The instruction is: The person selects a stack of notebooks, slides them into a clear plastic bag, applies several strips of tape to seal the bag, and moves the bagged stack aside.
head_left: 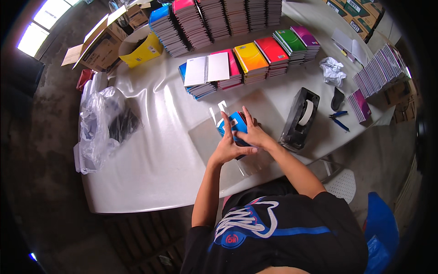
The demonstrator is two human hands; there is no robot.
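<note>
Near the table's front edge, a small blue-covered notebook (240, 125) lies between my hands, seemingly atop others in a bundle. My left hand (225, 149) grips its left side, forefinger stretched along the cover and thumb pointing right across the near end. From the right, my right hand (255, 134) clasps it, with the thumb over the cover and the forefinger reaching to the far edge. Beneath the bundle spreads a clear plastic sheet (204, 142). Whitish strips (221, 105) show just beyond my left fingertips. My palms hide much of the bundle.
A black tape dispenser (298, 119) stands right of my hands. Blue-handled pliers (339, 121), crumpled paper (332, 71) and stacked purple notebooks (378, 68) lie farther right. Colourful notebook stacks (251, 61) line the back; plastic bags (98, 123) sit at left.
</note>
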